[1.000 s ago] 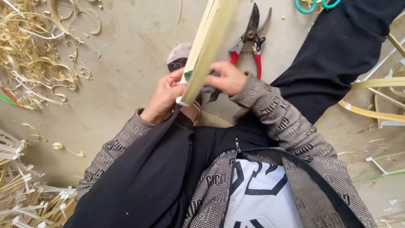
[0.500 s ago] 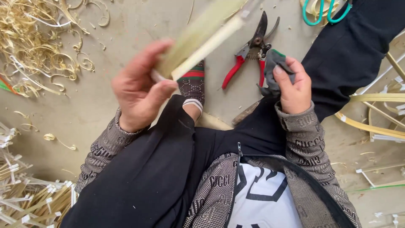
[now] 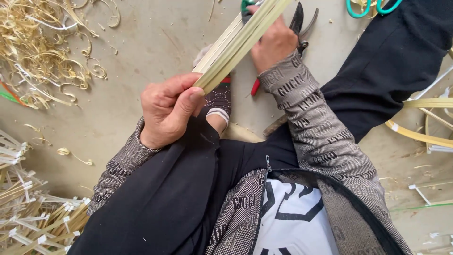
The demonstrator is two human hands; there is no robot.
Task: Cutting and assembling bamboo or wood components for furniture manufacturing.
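Dusty concrete floor (image 3: 155,42), shavings (image 3: 42,52) scattered | pale flat bamboo strips (image 3: 236,45) bundled | left hand (image 3: 167,111) clenched on their near end | right hand (image 3: 271,42) gripping farther up.

A heap of pale curled shavings (image 3: 42,52) lies on the concrete floor (image 3: 155,42) in its upper left corner. Bundles of thin tied sticks (image 3: 33,212) lie at the lower left edge. Teal ring handles (image 3: 373,7) show at the top edge, and bent yellow strips (image 3: 420,118) lie by the right edge.
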